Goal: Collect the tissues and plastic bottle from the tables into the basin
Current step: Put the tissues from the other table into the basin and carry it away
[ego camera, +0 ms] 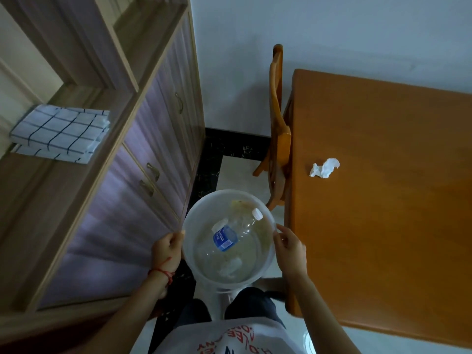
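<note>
I hold a translucent white basin (201, 274) in front of my body, above the floor. My left hand (167, 250) grips its left rim and my right hand (290, 247) grips its right rim. Inside lies a clear plastic bottle (233, 235) with a blue label and white cap, plus crumpled white tissues (231, 267) at the bottom. Another crumpled white tissue (325, 168) lies on the orange-brown wooden table (396, 213) to my right, near its left edge.
A wooden chair (278, 134) is tucked against the table's left side. A long wooden cabinet with purple-tinted doors (132, 190) runs along the left, with folded checked cloths (60, 135) on its counter. A narrow strip of floor lies between cabinet and table.
</note>
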